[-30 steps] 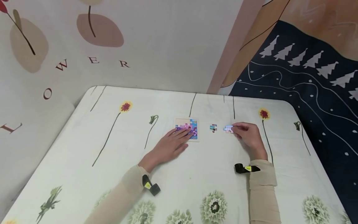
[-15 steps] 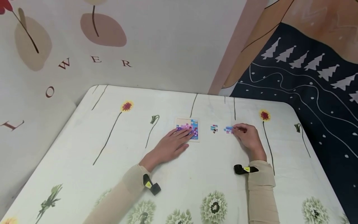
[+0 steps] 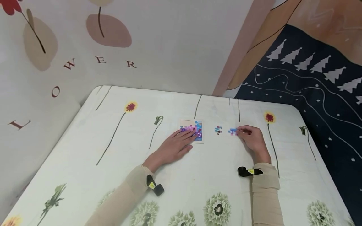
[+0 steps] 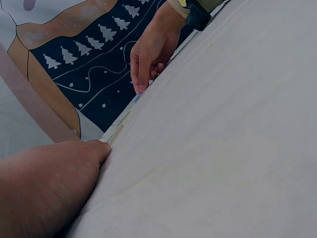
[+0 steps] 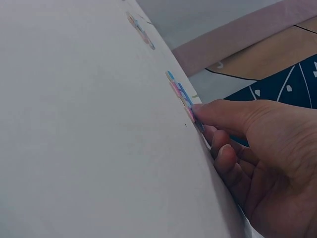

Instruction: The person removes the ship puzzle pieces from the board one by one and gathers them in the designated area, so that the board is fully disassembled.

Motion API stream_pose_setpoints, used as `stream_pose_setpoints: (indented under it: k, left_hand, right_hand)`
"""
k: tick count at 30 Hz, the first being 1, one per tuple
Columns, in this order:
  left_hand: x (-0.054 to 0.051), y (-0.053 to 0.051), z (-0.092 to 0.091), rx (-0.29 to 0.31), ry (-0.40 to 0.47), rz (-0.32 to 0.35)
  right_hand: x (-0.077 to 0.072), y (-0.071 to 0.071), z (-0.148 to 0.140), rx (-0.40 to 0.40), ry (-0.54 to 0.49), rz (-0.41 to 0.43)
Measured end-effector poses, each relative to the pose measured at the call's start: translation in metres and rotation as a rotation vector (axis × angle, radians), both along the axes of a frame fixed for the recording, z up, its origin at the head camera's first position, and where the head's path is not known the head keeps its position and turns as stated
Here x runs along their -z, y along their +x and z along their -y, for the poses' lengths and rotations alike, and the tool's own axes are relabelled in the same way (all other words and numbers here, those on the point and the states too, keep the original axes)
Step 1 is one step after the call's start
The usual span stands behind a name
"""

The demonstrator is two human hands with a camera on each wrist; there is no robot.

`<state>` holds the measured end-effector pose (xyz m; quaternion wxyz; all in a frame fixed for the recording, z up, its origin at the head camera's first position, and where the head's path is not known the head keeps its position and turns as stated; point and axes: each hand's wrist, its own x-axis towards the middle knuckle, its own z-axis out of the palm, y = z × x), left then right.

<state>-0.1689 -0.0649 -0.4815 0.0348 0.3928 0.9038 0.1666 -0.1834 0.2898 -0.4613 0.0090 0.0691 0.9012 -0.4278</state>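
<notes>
A small jigsaw puzzle board with a pale frame lies mid-table, partly filled with purple, pink and blue pieces. My left hand rests on it, fingers stretched out and covering its lower left part. To the right, my right hand pinches the right end of a blue and pink jigsaw piece between thumb and fingers, at the table surface. Between the board and that piece lies a loose multicoloured jigsaw piece, touched by neither hand. In the left wrist view, the left fingertips and the board are mostly hidden.
A white tablecloth printed with flowers covers the table. Behind it stands a pale wall with printed shapes and letters. A dark blue hanging with white trees is at the right.
The head view has shifted slightly, so the whole scene sits a little further right. The right-hand piece looks slightly tilted compared with before. Both hands otherwise stay in place.
</notes>
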Motion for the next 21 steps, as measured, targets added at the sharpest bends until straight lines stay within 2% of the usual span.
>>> stream_pose_setpoints:
  k: [13, 21]
  left_hand:
    - [0.0009, 0.0, 0.0006, 0.002, 0.021, -0.007]
    - [0.0001, 0.0019, 0.0047, 0.002, 0.074, 0.008]
  right_hand:
    - [0.0013, -0.0011, 0.0009, 0.049, -0.037, 0.036]
    - [0.002, -0.0013, 0.0007, 0.05, -0.046, 0.037]
